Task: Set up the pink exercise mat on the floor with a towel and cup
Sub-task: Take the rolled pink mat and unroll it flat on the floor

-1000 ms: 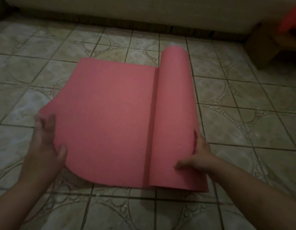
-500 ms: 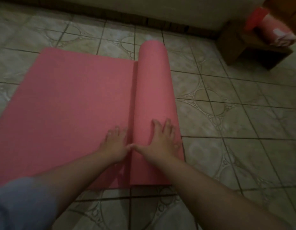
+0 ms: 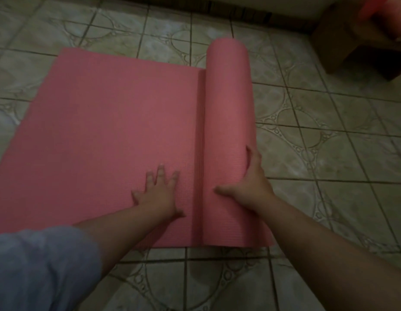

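Left hand flat on pink mat; right hand cups its roll.

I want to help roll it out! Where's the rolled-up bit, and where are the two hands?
rolled-up part [image 3: 228,122]: head view, top of roll.
left hand [image 3: 158,193]: head view, back of hand.
right hand [image 3: 251,182]: head view, back of hand.
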`<state>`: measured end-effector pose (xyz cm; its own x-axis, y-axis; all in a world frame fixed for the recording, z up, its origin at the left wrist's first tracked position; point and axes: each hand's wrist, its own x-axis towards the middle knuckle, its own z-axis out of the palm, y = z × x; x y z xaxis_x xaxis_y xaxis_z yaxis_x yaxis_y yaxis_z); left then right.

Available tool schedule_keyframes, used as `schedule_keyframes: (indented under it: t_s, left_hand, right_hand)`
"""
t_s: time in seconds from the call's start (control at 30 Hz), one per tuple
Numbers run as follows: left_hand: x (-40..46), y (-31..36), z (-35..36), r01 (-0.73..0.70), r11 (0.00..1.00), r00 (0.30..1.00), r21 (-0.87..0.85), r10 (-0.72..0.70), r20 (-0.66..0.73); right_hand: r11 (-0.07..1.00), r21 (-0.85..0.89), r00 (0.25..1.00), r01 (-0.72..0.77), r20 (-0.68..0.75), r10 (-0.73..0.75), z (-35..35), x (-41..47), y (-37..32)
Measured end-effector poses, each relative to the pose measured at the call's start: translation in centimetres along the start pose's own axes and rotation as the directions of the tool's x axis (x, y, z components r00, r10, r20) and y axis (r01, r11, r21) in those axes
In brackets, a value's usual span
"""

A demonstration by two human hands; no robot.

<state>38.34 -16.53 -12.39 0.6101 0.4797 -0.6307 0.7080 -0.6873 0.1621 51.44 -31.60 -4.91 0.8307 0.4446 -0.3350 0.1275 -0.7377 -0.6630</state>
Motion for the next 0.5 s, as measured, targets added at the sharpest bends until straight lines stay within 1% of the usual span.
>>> schedule_keyframes:
  t_s: [0.13, 0.23, 0.33, 0.5]
  left_hand:
    - [0.2, -0.8, 0.1, 0.004, 1.0, 1.0, -0.013, -0.005, -0.016]
    - [0.0, -2.7, 0.0, 0.018, 1.0, 0.999, -0.012, -0.018, -0.043]
    - [-0.2, -6.2, 0.0, 0.044, 0.999, 0.996, 0.025, -0.042, -0.079]
    - [-1.4, -12.5, -0.3, 0.079, 0.997, 0.995, 0.006, -0.078, -0.055]
  right_hand:
    - [0.999, 0.048, 0.999, 0.018, 0.038, -0.019, 0.6, -0.3, -0.8]
    - [0.996, 0.09, 0.998, 0.03, 0.052, -0.034, 1.8, -0.9, -1.9]
    - [0.989, 0.138, 0.994, 0.043, 0.091, -0.055, 3.6, -1.8, -3.4]
    - [0.975, 0.219, 0.977, 0.049, 0.191, -0.092, 6.3, -3.3, -4.6]
